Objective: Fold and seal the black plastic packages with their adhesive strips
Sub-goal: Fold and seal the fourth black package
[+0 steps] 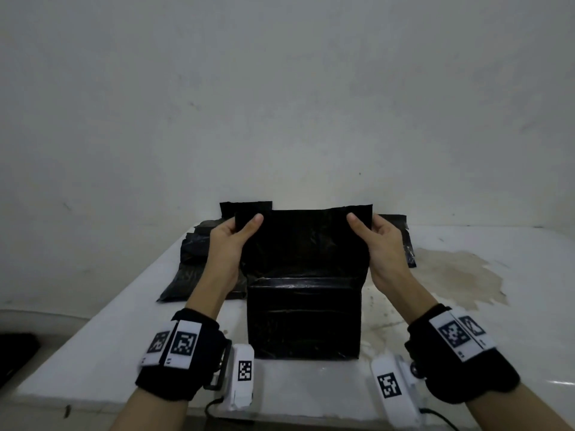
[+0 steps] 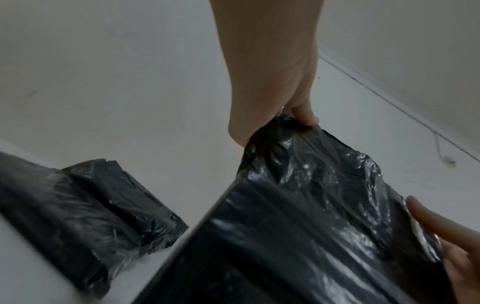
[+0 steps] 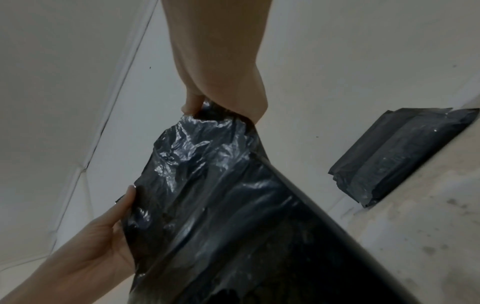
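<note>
While both hands grasp it: we judge the black plastic package (image 1: 303, 275) thin, soft, slippery.
Hold: left hand (image 1: 231, 241) and right hand (image 1: 378, 244) pinch flap corners.

No legible text — only square coded markers on wristbands (image 1: 183, 343) — unreadable.

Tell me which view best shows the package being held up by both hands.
The head view: the whole black package shows, its top corners pinched by the left hand and right hand. Each wrist view shows only its crinkled upper part up close, cut off by the frame.
</note>
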Tool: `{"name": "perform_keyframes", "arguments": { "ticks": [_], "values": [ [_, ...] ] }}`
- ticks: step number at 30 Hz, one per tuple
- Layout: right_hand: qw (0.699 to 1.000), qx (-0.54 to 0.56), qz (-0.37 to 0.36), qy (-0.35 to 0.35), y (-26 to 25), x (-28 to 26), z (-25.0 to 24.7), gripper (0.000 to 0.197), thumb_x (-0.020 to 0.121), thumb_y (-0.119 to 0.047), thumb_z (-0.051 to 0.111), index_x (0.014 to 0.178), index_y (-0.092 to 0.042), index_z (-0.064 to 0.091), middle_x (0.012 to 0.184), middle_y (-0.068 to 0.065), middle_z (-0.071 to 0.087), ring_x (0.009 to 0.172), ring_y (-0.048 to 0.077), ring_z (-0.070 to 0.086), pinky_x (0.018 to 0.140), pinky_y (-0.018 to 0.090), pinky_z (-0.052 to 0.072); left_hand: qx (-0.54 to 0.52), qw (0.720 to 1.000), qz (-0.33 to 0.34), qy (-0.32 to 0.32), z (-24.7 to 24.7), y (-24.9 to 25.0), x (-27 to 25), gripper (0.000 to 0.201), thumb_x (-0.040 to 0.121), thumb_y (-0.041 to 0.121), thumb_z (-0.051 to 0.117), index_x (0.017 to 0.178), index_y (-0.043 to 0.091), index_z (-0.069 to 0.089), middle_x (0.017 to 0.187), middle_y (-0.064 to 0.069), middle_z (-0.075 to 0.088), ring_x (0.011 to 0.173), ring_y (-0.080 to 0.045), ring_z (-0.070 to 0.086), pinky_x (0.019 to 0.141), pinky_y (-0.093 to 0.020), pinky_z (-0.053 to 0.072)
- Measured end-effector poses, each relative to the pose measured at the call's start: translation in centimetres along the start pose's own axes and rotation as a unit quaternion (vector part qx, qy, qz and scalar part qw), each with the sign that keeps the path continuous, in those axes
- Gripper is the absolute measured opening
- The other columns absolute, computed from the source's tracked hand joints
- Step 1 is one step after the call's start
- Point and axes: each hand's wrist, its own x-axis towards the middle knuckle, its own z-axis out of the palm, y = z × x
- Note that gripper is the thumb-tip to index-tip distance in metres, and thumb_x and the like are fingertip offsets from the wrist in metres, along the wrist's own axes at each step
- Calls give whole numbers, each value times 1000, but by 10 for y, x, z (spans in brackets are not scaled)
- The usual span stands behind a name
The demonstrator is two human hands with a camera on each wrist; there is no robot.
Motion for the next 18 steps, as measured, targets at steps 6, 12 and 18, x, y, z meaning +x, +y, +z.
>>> {"name": "perform_keyframes", "arguments": {
  "ticks": [6, 12, 18],
  "values": [
    [999, -33, -18, -15, -8, 3, -5, 15, 86, -16, 61, 95, -6, 69, 81, 1, 73, 79, 15, 70, 68, 26, 58, 40, 999, 27, -13, -2, 10, 2, 8, 80, 14, 64, 84, 9, 68, 76, 1, 73, 76, -13, 70, 68, -21, 56],
    [997, -51, -28, -60, -15, 4, -13, 18, 89, -14, 55, 91, -3, 69, 78, 1, 73, 79, 15, 69, 68, 21, 54, 65, 997, 28, -44, -8, 14, 2, 13, 86, 15, 58, 84, 7, 68, 76, 0, 73, 75, -13, 70, 66, -21, 55],
    [989, -112, -80, -61, -20, 5, -18, 10, 85, -10, 61, 88, -11, 70, 81, 1, 72, 83, 17, 68, 74, 25, 54, 124, 986, 100, -48, -7, 20, -1, 10, 82, 8, 63, 85, 15, 70, 77, 8, 73, 78, -7, 68, 71, -18, 53]
  ]
}}
